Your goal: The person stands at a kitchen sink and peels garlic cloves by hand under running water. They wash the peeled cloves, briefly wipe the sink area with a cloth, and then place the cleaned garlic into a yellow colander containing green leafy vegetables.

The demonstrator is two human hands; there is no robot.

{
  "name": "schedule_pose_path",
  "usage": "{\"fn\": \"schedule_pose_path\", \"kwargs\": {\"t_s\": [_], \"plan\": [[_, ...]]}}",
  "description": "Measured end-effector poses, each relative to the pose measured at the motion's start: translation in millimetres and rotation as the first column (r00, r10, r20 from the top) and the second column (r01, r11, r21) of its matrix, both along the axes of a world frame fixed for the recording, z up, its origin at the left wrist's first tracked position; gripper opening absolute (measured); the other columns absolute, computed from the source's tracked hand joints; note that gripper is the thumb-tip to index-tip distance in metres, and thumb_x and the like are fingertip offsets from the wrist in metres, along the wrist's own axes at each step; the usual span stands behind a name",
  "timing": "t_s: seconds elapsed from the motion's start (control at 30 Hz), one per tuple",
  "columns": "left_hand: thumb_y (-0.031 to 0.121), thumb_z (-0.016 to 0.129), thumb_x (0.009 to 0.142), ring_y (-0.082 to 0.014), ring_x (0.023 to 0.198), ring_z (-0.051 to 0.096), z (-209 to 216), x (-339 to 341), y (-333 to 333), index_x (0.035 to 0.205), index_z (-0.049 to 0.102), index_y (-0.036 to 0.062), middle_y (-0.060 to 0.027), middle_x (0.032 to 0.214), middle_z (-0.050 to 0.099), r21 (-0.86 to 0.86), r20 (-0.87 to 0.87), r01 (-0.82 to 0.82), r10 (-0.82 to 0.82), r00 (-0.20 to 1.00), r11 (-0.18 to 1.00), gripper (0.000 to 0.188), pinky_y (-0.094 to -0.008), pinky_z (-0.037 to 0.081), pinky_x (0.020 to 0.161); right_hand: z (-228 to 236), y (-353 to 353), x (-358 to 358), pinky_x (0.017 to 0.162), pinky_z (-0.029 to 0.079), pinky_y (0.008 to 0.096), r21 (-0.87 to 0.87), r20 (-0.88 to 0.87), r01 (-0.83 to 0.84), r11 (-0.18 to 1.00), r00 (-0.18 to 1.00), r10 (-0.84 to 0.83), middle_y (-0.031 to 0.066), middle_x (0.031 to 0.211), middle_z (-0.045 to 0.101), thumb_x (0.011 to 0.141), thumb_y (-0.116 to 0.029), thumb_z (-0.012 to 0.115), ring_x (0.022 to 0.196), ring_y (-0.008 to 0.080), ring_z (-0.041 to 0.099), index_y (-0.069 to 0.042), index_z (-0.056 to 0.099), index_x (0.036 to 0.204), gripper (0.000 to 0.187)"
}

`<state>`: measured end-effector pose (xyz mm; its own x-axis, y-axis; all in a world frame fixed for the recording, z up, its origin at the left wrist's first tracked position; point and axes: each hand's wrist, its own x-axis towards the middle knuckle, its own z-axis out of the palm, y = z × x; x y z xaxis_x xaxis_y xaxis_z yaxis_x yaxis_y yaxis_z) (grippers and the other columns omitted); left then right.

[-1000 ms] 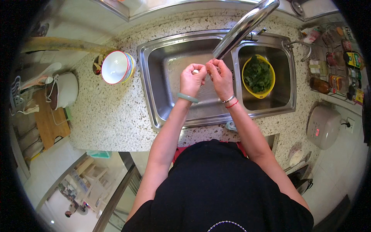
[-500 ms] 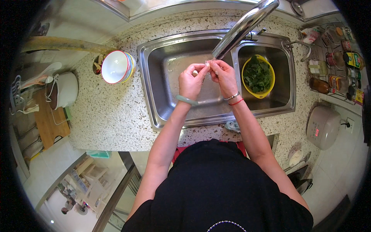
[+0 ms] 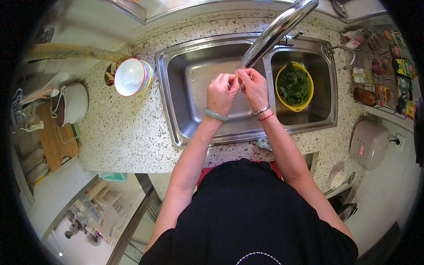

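Note:
My left hand (image 3: pixel 220 93), with a green bangle at the wrist, is closed over the large basin of the steel sink (image 3: pixel 165 101). Its thumb and curled fingers meet the fingertips of my right hand (image 3: pixel 254 88), which is also closed in a pinch. Between the fingertips is something small and pale, mostly covered, so its kind cannot be made out. Just above the hands hangs the end of the chrome faucet (image 3: pixel 280 33). To their right, in the smaller basin, a yellow colander (image 3: pixel 311 90) holds dark green leaves (image 3: pixel 293 84).
Stacked bowls (image 3: pixel 129 77) stand left of the sink on the speckled counter (image 3: pixel 119 132). A folded cloth (image 3: pixel 264 143) lies at the sink's front edge. On the right are a rice cooker (image 3: pixel 372 143) and a rack of jars (image 3: pixel 384 75). Another person (image 3: pixel 74 227) is far off, lower left.
My left hand has turned over slightly, so the pale bit seen in its fingers before is now hidden. My right hand stays pinched at nearly the same place.

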<state>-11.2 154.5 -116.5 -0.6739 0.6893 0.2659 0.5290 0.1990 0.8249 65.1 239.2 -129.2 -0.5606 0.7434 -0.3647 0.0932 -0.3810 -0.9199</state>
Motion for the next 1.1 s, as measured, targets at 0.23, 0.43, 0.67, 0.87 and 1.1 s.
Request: {"fn": "schedule_pose_path", "kwargs": {"t_s": [0.23,0.43,0.67,0.87,1.1], "plan": [[0.009,0.065,0.075,-0.0108,0.052,0.051,9.4,-4.4,-1.3,0.072,0.058,0.0033,-0.0042,0.065,0.058,-0.057,0.308,-0.039,0.055,0.95,0.998,0.01,-0.025,0.043,0.049,7.4,9.4,0.4,0.044,0.033,0.0173,-0.219,-0.114,-0.111,0.969,0.99,0.088,-0.0012,0.07,0.057,0.086,-0.018,0.06,0.054,0.003,0.045,-0.003,0.061,0.083,0.015],[0.014,0.067,0.078,-0.004,0.049,0.047,2.7,-12.0,-1.3,0.074,0.061,0.0041,0.0027,0.06,0.057,-0.086,0.644,-0.109,0.138,0.752,0.99,0.012,-0.0207,0.04,0.046,13.2,5.7,2.3,0.044,0.032,0.0168,-0.283,-0.165,-0.085,0.955,0.986,0.039,-0.0003,0.07,0.056,0.084,-0.013,0.062,0.055,0.0036,0.044,0.001,0.058,0.097,0.02],[0.016,0.066,0.081,-0.0041,0.048,0.049,-4.2,-18.3,-3.8,0.082,0.062,0.0043,0.0016,0.059,0.057,0.035,0.859,-0.099,0.021,0.511,0.995,0.013,-0.0187,0.04,0.042,14.0,8.4,7.3,0.047,0.029,0.0166,-0.231,-0.118,-0.208,0.951,0.976,0.184,-0.0021,0.072,0.053,0.084,-0.012,0.062,0.058,0.003,0.042,0.0,0.058,0.097,0.018],[0.017,0.066,0.081,-0.0043,0.047,0.049,1.4,-11.1,2.9,0.081,0.062,0.0045,-0.0002,0.062,0.059,-0.021,0.822,-0.107,0.078,0.565,0.994,0.013,-0.0196,0.04,0.043,19.2,14.5,8.1,0.047,0.03,0.0165,-0.202,-0.083,-0.165,0.965,0.985,0.151,-0.0019,0.07,0.053,0.084,-0.014,0.062,0.057,0.0031,0.043,0.0,0.058,0.098,0.02],[0.017,0.064,0.083,-0.0023,0.05,0.05,9.4,-6.5,4.0,0.084,0.063,0.0041,0.0019,0.062,0.059,-0.106,0.479,-0.03,0.077,0.875,0.994,0.012,-0.0177,0.041,0.044,13.7,9.8,10.0,0.046,0.033,0.016,-0.258,-0.082,-0.081,0.963,0.995,0.062,0.0014,0.073,0.058,0.084,-0.014,0.063,0.057,0.0036,0.046,0.001,0.057,0.096,0.019]]}}
